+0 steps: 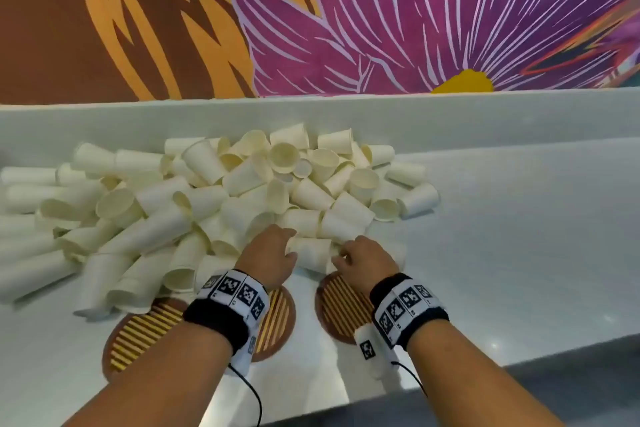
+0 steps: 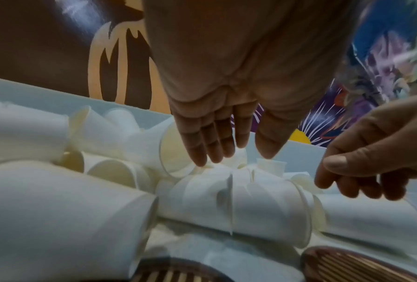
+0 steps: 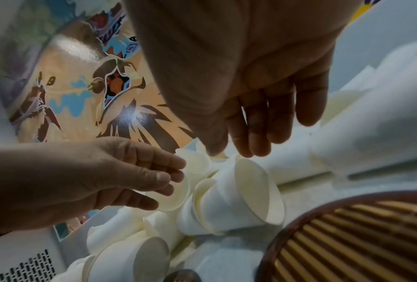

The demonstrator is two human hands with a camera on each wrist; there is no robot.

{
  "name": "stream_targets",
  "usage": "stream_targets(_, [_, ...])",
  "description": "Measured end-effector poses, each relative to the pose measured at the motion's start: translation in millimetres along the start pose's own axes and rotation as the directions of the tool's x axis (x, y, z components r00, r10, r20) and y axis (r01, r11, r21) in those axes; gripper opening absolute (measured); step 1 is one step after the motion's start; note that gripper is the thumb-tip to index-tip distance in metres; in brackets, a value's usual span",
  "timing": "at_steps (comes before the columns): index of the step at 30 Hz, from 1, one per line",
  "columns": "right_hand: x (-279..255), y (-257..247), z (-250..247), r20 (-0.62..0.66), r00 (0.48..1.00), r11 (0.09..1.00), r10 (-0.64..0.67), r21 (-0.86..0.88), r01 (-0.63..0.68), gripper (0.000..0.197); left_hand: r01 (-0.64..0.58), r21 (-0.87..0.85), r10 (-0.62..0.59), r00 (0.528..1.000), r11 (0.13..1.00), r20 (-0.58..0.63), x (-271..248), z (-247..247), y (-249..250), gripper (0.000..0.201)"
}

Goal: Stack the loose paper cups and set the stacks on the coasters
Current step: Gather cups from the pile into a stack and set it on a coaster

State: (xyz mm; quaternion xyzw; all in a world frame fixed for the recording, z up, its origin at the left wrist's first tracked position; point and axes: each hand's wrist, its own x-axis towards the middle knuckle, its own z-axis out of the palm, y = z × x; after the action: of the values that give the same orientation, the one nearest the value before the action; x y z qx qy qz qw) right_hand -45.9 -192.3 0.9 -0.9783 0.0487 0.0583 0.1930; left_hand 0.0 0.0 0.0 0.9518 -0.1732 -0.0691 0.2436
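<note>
both hands [image 1: 270, 253] [image 1: 363, 258] hovering over paper cups [image 1: 214, 198], fingers loose, grabbing nothing; coasters [image 1: 343, 308] bare

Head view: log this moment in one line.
left hand: open, reaching into pile of white paper cups | right hand: open, same | round slatted wooden coasters: no stacks

Cups [image 1: 242, 180]: matt cream paper, smooth walls w/ rolled rims. Coasters [image 1: 341, 308]: brown wood-look rim, ribbed slatted centre, slight sheen. Counter [image 1: 519, 253]: pale, smooth, semi-gloss, stone-like. Wall mural [image 1: 415, 17]: glossy, shows light glare in right wrist view. Wristbands [image 1: 214, 321]: black cloth, matt, w/ printed white marker tags.
</note>
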Motion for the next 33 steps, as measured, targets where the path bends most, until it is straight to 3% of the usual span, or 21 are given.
stream_targets(6, [17, -2, 18, 0.117, 0.993, 0.996, 0.034, 0.080, -0.043, 0.040, 0.016, -0.002, -0.016, 1.000, 1.000, 0.015, 0, 25, -2, 0.052])
stream_targets(13, [37, -6, 30, 0.119, 0.993, 0.994, 0.003, 0.112, -0.017, 0.037, 0.068, 0.031, -0.067, 0.997, 0.997, -0.029, 6, 37, -4, 0.066])
stream_targets(19, [38, -5, 27, 0.069, 0.997, 0.994, -0.034, 0.111, 0.026, 0.027, 0.075, -0.004, -0.076, 0.995, 0.997, -0.064, 11, 42, -7, 0.066])
stream_targets(23, [33, -7, 4, -0.018, 0.997, 0.994, -0.069, 0.079, 0.070, 0.017, 0.064, -0.015, -0.065, 0.994, 0.998, -0.083, 14, 43, -8, 0.066])
stream_targets(27, [28, -8, -22, -0.115, 0.987, 0.992, -0.114, 0.039, 0.119, 0.019, 0.085, 0.003, -0.084, 0.995, 0.996, -0.060, 18, 42, -6, 0.075])
stream_targets(31, [27, -8, -33, -0.171, 0.979, 0.983, -0.109, 0.129, 0.132, 0.017, 0.058, 0.026, -0.056, 0.994, 0.998, -0.098, 24, 39, 5, 0.095])
stream_targets(33, [26, -7, -32, -0.141, 0.986, 0.970, -0.094, 0.211, 0.122, 0.019, 0.030, 0.023, -0.028, 0.996, 0.999, -0.088, 29, 42, 12, 0.087])
